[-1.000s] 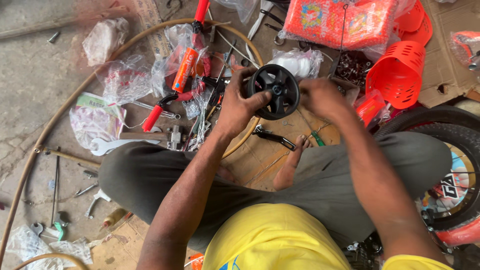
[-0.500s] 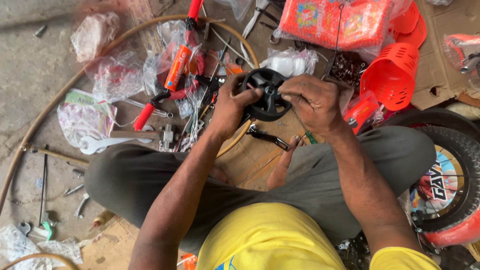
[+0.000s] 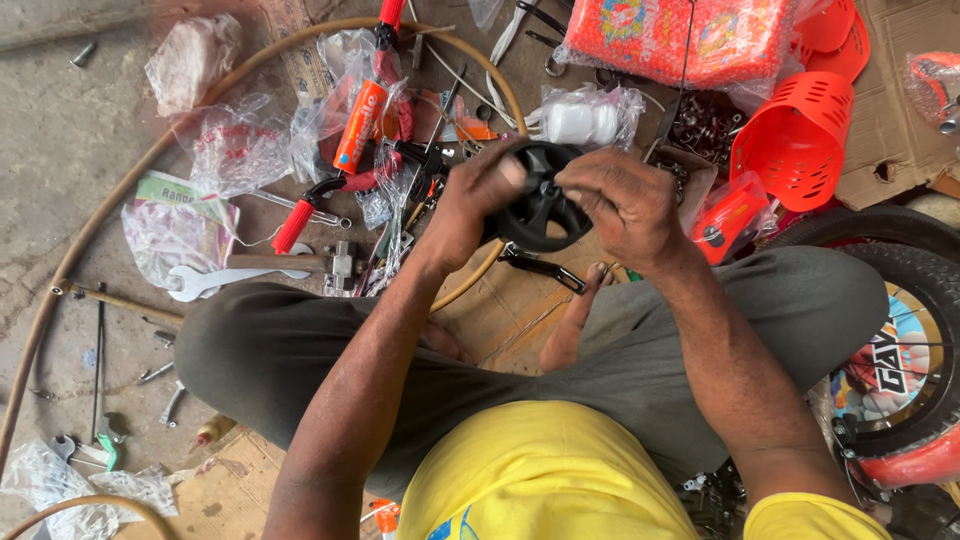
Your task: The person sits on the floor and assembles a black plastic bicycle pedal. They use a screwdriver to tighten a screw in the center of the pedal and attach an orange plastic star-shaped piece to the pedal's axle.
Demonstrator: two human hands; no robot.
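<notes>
A small black wheel (image 3: pixel 540 208) sits gripped between both hands, left hand (image 3: pixel 478 205) fingers and right hand (image 3: pixel 625 205) fingers clenched around its rim, above the person's lap.

A small black plastic wheel (image 3: pixel 538 205) is held up between 2 hands above the person's crossed legs. The left hand (image 3: pixel 470 205) grips its left edge, thumb on the rim; the right hand (image 3: pixel 625 200) curls over its right side, fingers (image 3: pixel 585 180) at the hub. On the floor (image 3: pixel 70 140) beyond lie clear plastic bags (image 3: pixel 235 140), red-handled tools (image 3: pixel 300 215), a silver spanner (image 3: pixel 215 280) and an orange basket (image 3: pixel 795 135). A bicycle tyre (image 3: pixel 920 270) sits at the right.
</notes>
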